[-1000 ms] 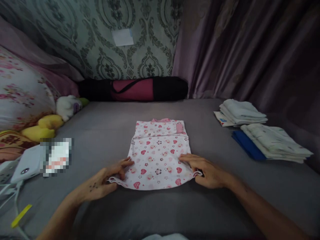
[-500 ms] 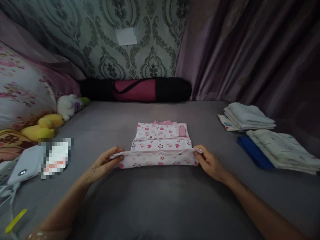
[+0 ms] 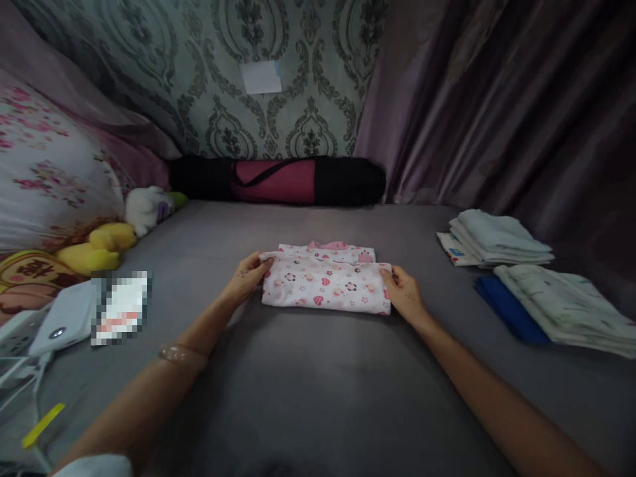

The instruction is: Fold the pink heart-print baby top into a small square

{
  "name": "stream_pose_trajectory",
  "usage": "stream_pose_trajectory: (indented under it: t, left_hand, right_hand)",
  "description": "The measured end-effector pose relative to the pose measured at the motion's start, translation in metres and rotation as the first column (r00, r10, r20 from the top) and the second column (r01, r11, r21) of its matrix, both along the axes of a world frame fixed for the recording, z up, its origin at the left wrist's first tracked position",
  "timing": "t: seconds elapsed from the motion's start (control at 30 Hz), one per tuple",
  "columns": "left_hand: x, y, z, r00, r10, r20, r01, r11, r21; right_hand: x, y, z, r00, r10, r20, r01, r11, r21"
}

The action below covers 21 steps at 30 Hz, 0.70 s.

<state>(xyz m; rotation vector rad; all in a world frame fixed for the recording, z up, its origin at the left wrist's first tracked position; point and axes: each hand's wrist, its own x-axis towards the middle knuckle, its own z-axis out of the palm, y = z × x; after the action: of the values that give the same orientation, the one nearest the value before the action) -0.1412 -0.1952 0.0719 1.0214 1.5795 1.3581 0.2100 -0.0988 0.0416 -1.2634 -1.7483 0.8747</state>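
A small white garment [image 3: 325, 288] with pink hearts and flowers lies on the grey bed sheet [image 3: 318, 384], its near part folded up over the far part. Pink neckline trim shows along its far edge. At the fold's left upper corner, my left hand [image 3: 247, 277] pinches the cloth between thumb and fingers. My right hand [image 3: 405, 291] grips the opposite corner in the same way. The kind of garment looks like a baby's top. Its layers under the fold are hidden.
Folded cloths [image 3: 501, 238] and a patterned cloth stack [image 3: 566, 301] by a blue cloth [image 3: 511, 311] lie to the right. Leftward are plush toys [image 3: 99, 248], a white power bank [image 3: 64, 318] with cables and a pillow [image 3: 54, 165]. A long bag [image 3: 273, 180] lies along the wall.
Both hands have moved away from me, carrying the garment's near edge up and over toward the neckline. The folded flap now covers most of the garment. The view has shifted slightly.
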Motion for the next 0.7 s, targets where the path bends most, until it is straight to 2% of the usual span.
stream_pose_trajectory:
  t: [0.17,0.27,0.47,0.7]
  left_hand:
    - [0.000,0.018,-0.003,0.998,0.053,0.031,-0.053,0.998,0.017]
    - [-0.001,0.029,-0.008,0.995,0.097,-0.009,-0.097,0.995,0.025]
    - [0.001,0.054,-0.019,0.962,0.203,-0.182,-0.181,0.975,0.130]
    - [0.003,0.067,-0.020,0.846,0.242,-0.475,-0.195,0.970,0.147]
  right_hand:
    - [-0.005,0.014,0.002,0.986,-0.122,0.114,0.114,0.991,0.073]
    - [-0.011,0.020,0.007,0.971,-0.173,0.163,0.158,0.982,0.100]
    - [-0.029,0.033,0.019,0.923,-0.265,0.277,0.240,0.963,0.123]
    - [-0.035,0.054,0.016,0.915,-0.210,0.344,0.163,0.973,0.160]
